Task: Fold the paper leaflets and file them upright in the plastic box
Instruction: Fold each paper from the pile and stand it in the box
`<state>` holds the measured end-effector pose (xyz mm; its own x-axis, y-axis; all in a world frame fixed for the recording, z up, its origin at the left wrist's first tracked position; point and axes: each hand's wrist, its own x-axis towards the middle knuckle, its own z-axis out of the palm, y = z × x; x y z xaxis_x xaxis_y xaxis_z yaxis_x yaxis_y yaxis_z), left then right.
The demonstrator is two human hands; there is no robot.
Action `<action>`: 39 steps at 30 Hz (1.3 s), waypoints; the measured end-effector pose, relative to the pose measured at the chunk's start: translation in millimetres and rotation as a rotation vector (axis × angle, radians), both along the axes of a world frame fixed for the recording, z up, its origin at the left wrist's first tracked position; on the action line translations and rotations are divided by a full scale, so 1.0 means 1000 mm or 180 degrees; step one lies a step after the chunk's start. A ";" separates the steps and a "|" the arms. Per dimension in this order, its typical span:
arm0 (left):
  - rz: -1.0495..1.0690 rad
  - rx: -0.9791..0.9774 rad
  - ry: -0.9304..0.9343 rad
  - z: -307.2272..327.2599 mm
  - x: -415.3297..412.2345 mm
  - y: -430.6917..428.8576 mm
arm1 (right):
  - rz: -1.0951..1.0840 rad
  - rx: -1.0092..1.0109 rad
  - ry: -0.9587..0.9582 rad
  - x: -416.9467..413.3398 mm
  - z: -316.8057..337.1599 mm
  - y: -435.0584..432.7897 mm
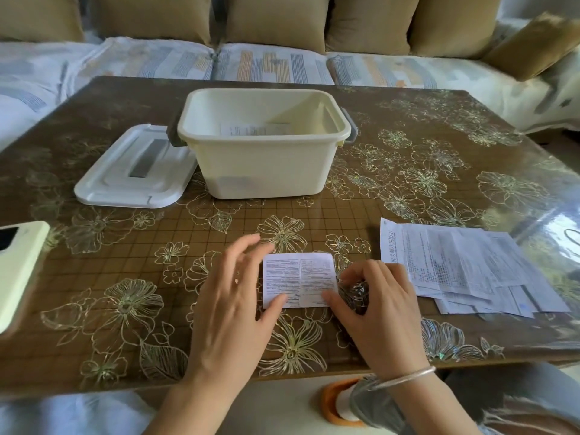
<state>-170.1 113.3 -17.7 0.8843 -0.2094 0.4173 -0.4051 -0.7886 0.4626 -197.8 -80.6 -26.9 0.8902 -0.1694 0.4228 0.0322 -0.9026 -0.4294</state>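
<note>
With the left hand [232, 296] spread open, its thumb pinning the folded leaflet [299, 277] to the bench [125, 246], and the right hand [376, 304] curled at its right edge (grip unclear), best to press the crease flat before lifting.

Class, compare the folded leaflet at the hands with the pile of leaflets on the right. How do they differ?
The leaflet is one small folded piece; the pile is several larger sheets, loosely overlapping. Thumbs of the left hand and right hand touch the leaflet; nothing touches the pile. Both are white printed paper lying flat on the table.
</note>
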 end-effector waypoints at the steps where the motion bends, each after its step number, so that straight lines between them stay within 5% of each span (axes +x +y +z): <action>1: -0.0070 0.0126 -0.0137 0.001 0.000 -0.001 | 0.0021 0.0052 0.0010 0.000 0.000 -0.001; 5: -0.0527 0.0439 -0.0393 -0.004 0.005 -0.001 | 0.0243 -0.0095 0.0055 0.002 0.006 0.000; 16: -0.0921 0.0522 0.0119 0.004 0.012 0.005 | 0.1694 -0.1042 -0.0108 0.016 0.017 -0.010; 27: -0.1568 0.1315 -0.0409 0.023 0.031 0.008 | 0.1988 -0.1398 -0.0018 0.021 0.030 -0.017; 39: -0.0939 0.0203 -0.0209 0.017 0.014 0.012 | 0.1012 0.0210 0.0139 0.004 0.022 -0.005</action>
